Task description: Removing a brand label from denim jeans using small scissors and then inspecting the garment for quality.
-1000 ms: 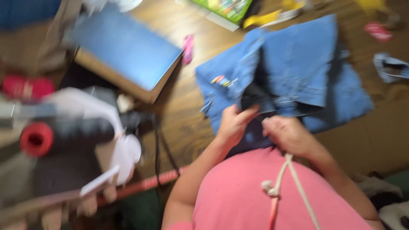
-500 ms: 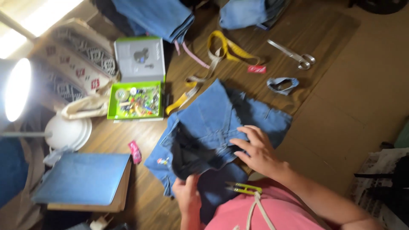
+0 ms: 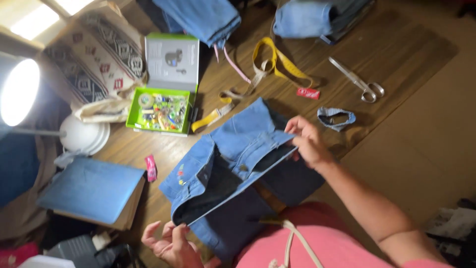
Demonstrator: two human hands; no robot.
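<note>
Denim: a blue pair of jeans (image 3: 238,154) lies on the wooden table (image 3: 396,64), waistband end toward the person, stretched open so the dark inside shows.
Right hand: the right hand (image 3: 307,141) pinches the far corner of the waistband, fingers closed on the cloth and pulling it out to the side.
Left hand: the left hand (image 3: 168,243) sits at the near corner of the waistband, fingers curled under the edge; it looks like a loose grip, though I cannot tell how firmly it holds.
Step in hand: by my reading, the person is spreading the waist taut between both hands, as if to look over or measure the opening.
Next move, as I judge it: it calls for keeping the band stretched flat and even, then one hand letting go to fetch a tool without the cloth slumping.
Tools near: a yellow measuring tape (image 3: 277,62) lies beyond the jeans, scissors (image 3: 359,82) further right, well apart from both hands.
Scrap: a small loop of denim (image 3: 336,118) rests just beside the right hand.
Other things: a green box of sewing bits (image 3: 158,111) with its lid up, a lit lamp (image 3: 20,92), a blue folder (image 3: 91,188), more folded denim (image 3: 203,17) at the far edge.
</note>
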